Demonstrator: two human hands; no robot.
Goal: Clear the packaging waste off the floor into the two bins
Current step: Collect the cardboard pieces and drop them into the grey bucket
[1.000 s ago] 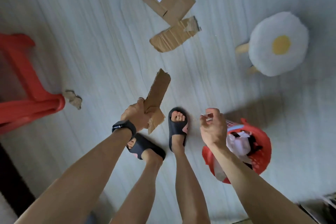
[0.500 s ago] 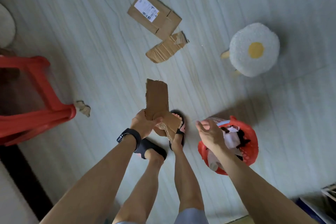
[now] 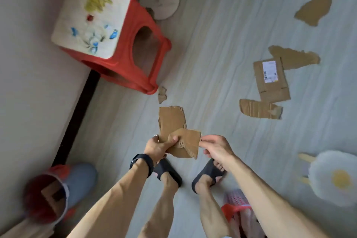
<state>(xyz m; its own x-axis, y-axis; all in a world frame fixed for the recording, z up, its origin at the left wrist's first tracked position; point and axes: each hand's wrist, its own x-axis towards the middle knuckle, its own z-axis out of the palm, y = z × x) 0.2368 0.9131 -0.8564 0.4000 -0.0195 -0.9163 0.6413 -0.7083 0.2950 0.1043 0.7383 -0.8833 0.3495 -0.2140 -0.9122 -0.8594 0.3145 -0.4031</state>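
Torn brown cardboard piece (image 3: 172, 121) is up off the pale wood-look floor (image 3: 212, 54), held in front of you above your feet. Your left hand (image 3: 156, 146) grips its lower part with the fingers (image 3: 174, 138) curled round it, and your right hand (image 3: 216, 147) pinches the edge of the bent-over flap. The step in hand looks like folding it down small, so press the flap flat against the main panel along the crease that is already there, and hold the fold with one hand before you let go with the other. The blurred grey-blue round bin with the red lining (image 3: 58, 195) at your lower left seems to have cardboard in it, so I would judge that is where this goes. The red plastic mesh basket (image 3: 231, 208) is partly hidden behind your right forearm and shows pale stuff inside. Plenty is left on the floor: a small crumpled brown scrap (image 3: 161, 93) just beside the leg of the red plastic stool with the white printed top (image 3: 108, 35), then to your right a flattened carton panel with a white label (image 3: 270, 81), a taped cardboard strip (image 3: 258, 109) touching its lower corner, a long torn piece (image 3: 293, 57) and a further ragged piece (image 3: 313, 8) well apart. Mind the fluffy fried-egg stool (image 3: 336, 177) on your right, and the red stool when you reach for the scrap.
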